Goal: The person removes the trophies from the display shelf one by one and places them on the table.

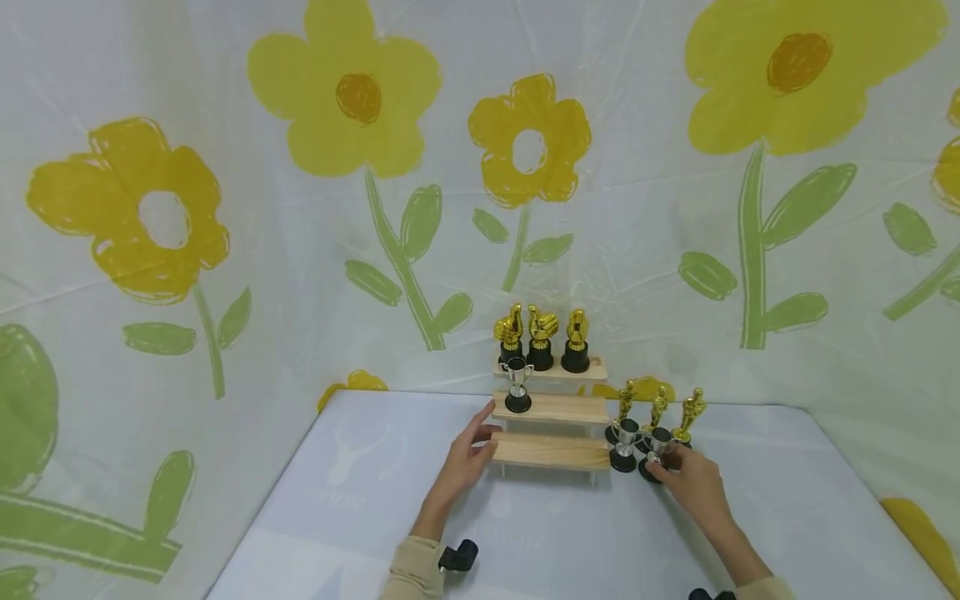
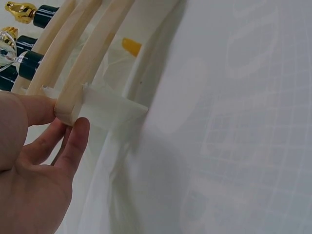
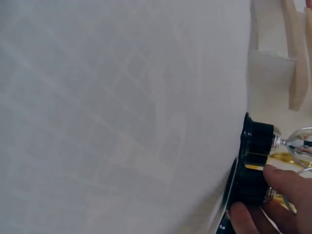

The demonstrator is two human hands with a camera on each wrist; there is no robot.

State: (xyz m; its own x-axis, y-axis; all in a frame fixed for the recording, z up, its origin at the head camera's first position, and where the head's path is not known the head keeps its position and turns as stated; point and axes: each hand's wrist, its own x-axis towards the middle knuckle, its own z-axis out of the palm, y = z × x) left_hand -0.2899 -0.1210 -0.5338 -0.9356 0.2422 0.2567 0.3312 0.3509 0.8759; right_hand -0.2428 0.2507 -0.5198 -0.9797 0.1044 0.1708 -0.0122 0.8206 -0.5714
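A three-step wooden display stand [image 1: 551, 450] stands at the back of the table. My left hand [image 1: 463, 462] pinches the left end of its lowest board, thumb above and fingers below in the left wrist view. On the middle step, at the left, stands a small silver trophy cup [image 1: 517, 383] with a black base. To the right of the stand, my right hand [image 1: 696, 485] holds another silver trophy cup [image 1: 660, 442], thumb and fingers around its black base [image 3: 252, 187] in the right wrist view. A third silver cup [image 1: 626, 437] stands just left of it.
Gold thumb trophies [image 1: 541, 333] and a gold fist-like trophy [image 1: 577, 333] line the top step. Three gold figure statuettes [image 1: 693, 410] stand behind the silver cups. A flower-printed cloth [image 1: 630, 250] hangs close behind the white-covered table [image 1: 360, 492].
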